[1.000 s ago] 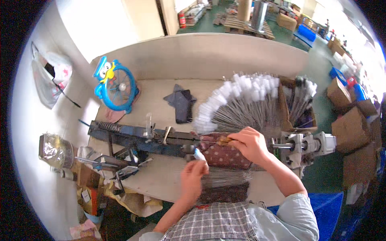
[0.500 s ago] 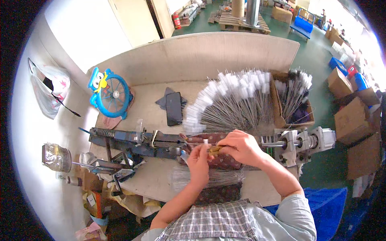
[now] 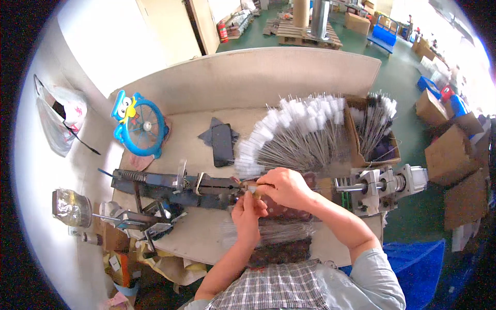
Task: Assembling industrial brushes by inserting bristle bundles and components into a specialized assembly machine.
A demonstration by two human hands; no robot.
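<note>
My left hand (image 3: 248, 219) is closed, thumb and fingers pinching a small white tuft (image 3: 252, 189), which looks like the bristle end of a wire brush. Right above it, my right hand (image 3: 285, 188) has its fingers pressed together at the end of the long dark machine bar (image 3: 217, 183); what they hold is hidden. Beneath both hands a dark red, spotted cloth (image 3: 279, 209) covers the work area. Close below it lies a bundle of thin wires (image 3: 284, 227). Beyond the hands, many white-bristled wire brushes (image 3: 305, 121) are fanned out on the table.
A cardboard box (image 3: 354, 139) of dark and white brushes stands at the right. A motor unit with a shaft (image 3: 382, 183) is at the bench's right end. A phone (image 3: 222, 144) and blue fan (image 3: 142, 125) sit at the back left. A raised panel (image 3: 248, 77) borders the far side.
Both hands have moved left to the end of the machine bar, the right hand farther than the left. The white tuft has moved left and slightly lower with them. The view has shifted slightly.
</note>
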